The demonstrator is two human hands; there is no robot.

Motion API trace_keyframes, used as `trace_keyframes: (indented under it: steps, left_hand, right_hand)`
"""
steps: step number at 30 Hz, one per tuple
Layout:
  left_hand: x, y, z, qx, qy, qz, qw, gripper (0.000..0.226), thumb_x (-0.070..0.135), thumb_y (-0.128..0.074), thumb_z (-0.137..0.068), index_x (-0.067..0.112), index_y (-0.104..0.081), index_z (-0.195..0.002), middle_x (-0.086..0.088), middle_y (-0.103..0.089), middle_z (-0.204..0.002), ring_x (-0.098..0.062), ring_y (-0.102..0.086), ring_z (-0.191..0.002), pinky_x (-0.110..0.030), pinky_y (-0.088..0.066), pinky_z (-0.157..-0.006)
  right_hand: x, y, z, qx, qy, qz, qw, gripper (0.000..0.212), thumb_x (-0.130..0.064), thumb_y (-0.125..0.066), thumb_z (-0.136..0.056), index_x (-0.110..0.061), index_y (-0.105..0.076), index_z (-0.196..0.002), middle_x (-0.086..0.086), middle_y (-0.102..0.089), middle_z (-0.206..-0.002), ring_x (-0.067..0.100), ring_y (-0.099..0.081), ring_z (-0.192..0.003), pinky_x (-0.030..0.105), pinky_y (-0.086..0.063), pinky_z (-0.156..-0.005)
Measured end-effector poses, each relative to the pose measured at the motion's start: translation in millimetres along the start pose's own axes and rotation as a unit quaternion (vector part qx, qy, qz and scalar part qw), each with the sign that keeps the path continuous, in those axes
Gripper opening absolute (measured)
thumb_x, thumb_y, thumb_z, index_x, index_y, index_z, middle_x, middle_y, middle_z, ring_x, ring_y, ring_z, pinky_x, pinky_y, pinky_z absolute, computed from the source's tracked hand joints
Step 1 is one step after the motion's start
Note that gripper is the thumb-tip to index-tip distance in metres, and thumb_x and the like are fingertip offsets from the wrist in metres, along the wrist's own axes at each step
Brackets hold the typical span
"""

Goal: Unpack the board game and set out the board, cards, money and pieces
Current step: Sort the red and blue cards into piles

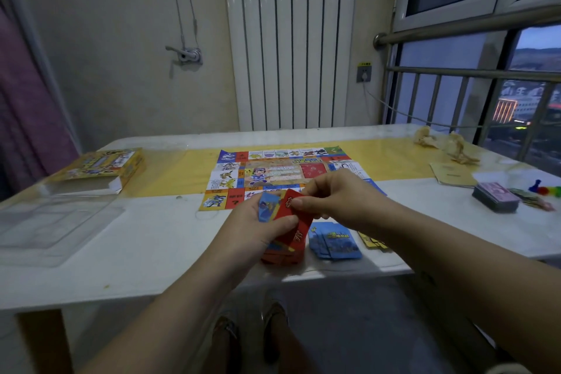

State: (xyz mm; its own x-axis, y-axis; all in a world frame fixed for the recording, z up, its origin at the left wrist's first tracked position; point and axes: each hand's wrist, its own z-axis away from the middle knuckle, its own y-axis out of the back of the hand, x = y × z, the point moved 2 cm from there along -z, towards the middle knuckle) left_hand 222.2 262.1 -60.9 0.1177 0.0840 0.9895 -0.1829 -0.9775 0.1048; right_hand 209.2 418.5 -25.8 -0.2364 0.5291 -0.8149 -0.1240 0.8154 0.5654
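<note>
The left hand point(258, 232) grips a fan of blue and red cards point(267, 206). The right hand point(331, 200) pinches a red card with gold characters point(296, 218), too blurred to read. This is probably sorting by colour, since a red card pile point(279, 255), a blue card pile point(334, 241) and a yellow card pile point(372, 241) lie on the white counter point(151, 237) near the unfolded colourful paper board point(273, 173).

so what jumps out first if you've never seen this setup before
The two hands at the near edge of the table draw the eye: the left hand holds a stack of cards and the right hand pinches a red card on top of it. Just behind them the bright game board lies flat mid-table, and a yellow game box sits at the far left.
</note>
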Motion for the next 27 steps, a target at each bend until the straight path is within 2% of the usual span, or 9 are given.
trace_keyframes:
  steps: [3, 6, 11, 13, 16, 20, 23, 25, 27]
  left_hand:
    - [-2.8, 4.0, 2.0, -0.011, 0.011, 0.087, 0.996, 0.015, 0.01, -0.059, -0.088, 0.018, -0.063, -0.1, -0.003, -0.074, -0.091, -0.019, -0.071, -0.086, -0.039, -0.055, -0.083]
    - [-3.2, 8.5, 3.9, -0.014, 0.022, 0.156, 0.987, 0.012, 0.009, -0.053, -0.091, 0.016, -0.062, -0.097, 0.0, -0.075, -0.083, -0.013, -0.071, -0.074, -0.029, -0.058, -0.067]
    - [-8.1, 26.5, -0.1, 0.079, 0.016, 0.187, 0.979, 0.011, 0.011, -0.051, -0.094, 0.01, -0.061, -0.099, -0.004, -0.073, -0.08, -0.013, -0.069, -0.068, -0.024, -0.056, -0.055]
    - [-9.9, 39.6, -1.1, 0.132, 0.014, 0.204, 0.97, 0.01, 0.009, -0.051, -0.095, 0.01, -0.061, -0.097, -0.004, -0.072, -0.078, -0.017, -0.068, -0.068, -0.025, -0.058, -0.057]
    - [-11.1, 53.1, 0.1, 0.159, 0.026, 0.219, 0.962, 0.01, 0.009, -0.05, -0.095, 0.01, -0.06, -0.095, -0.006, -0.072, -0.08, -0.02, -0.067, -0.073, -0.029, -0.057, -0.067]
    - [-13.9, 55.1, 1.4, 0.156, 0.037, 0.221, 0.962, 0.009, 0.009, -0.052, -0.094, 0.01, -0.061, -0.097, -0.01, -0.071, -0.09, -0.023, -0.068, -0.079, -0.032, -0.058, -0.067]
    - [-16.6, 52.3, 2.5, 0.138, 0.038, 0.219, 0.965, 0.011, 0.008, -0.054, -0.092, 0.009, -0.062, -0.101, -0.01, -0.072, -0.091, -0.021, -0.069, -0.077, -0.03, -0.056, -0.065]
    - [-17.2, 49.8, 3.3, 0.124, 0.036, 0.217, 0.968, 0.014, 0.006, -0.056, -0.09, 0.008, -0.062, -0.103, -0.01, -0.073, -0.091, -0.019, -0.07, -0.072, -0.028, -0.057, -0.059]
    - [-17.7, 46.2, 3.4, 0.111, 0.032, 0.206, 0.972, 0.018, 0.005, -0.057, -0.088, 0.007, -0.061, -0.105, -0.012, -0.073, -0.095, -0.022, -0.07, -0.078, -0.032, -0.058, -0.066]
  right_hand:
    - [0.3, -1.1, -4.7, -0.014, -0.003, -0.018, 1.0, 0.013, -0.026, -0.064, -0.087, -0.014, -0.07, -0.087, -0.003, -0.065, -0.074, 0.004, -0.053, -0.066, 0.019, -0.043, -0.062]
    - [-1.7, -2.6, -8.5, -0.031, -0.004, -0.04, 0.999, 0.01, -0.025, -0.059, -0.09, -0.021, -0.069, -0.093, -0.007, -0.066, -0.077, 0.0, -0.052, -0.062, 0.017, -0.043, -0.062]
    - [-1.5, -8.4, -20.1, 0.014, 0.003, -0.048, 0.999, 0.007, -0.025, -0.062, -0.089, -0.026, -0.068, -0.087, 0.001, -0.07, -0.085, 0.007, -0.054, -0.07, 0.018, -0.045, -0.061]
    - [2.0, -9.2, -23.7, 0.021, -0.015, -0.041, 0.999, 0.007, -0.024, -0.064, -0.088, -0.022, -0.07, -0.087, 0.006, -0.069, -0.083, 0.01, -0.051, -0.068, 0.021, -0.044, -0.061]
    - [6.9, -16.3, -26.5, -0.034, -0.013, 0.039, 0.999, 0.013, -0.022, -0.065, -0.087, -0.015, -0.073, -0.096, -0.004, -0.066, -0.073, 0.004, -0.054, -0.062, 0.014, -0.044, -0.057]
    - [9.1, -35.1, -30.8, -0.088, -0.002, 0.15, 0.985, 0.024, -0.025, -0.07, -0.084, -0.017, -0.069, -0.107, -0.005, -0.067, -0.086, 0.006, -0.062, -0.075, 0.012, -0.046, -0.057]
    - [12.3, -41.5, -31.6, -0.057, 0.02, 0.239, 0.969, 0.035, -0.035, -0.074, -0.079, -0.021, -0.067, -0.11, -0.009, -0.056, -0.084, 0.006, -0.053, -0.076, 0.013, -0.038, -0.058]
    - [16.0, -40.7, -32.0, -0.018, 0.046, 0.285, 0.957, 0.037, -0.037, -0.07, -0.082, -0.023, -0.064, -0.116, -0.007, -0.053, -0.094, 0.006, -0.049, -0.083, 0.019, -0.038, -0.067]
    - [11.4, -34.6, -30.9, 0.044, 0.077, 0.208, 0.974, 0.03, -0.032, -0.061, -0.09, -0.02, -0.063, -0.118, -0.008, -0.058, -0.101, -0.001, -0.049, -0.08, 0.018, -0.038, -0.071]
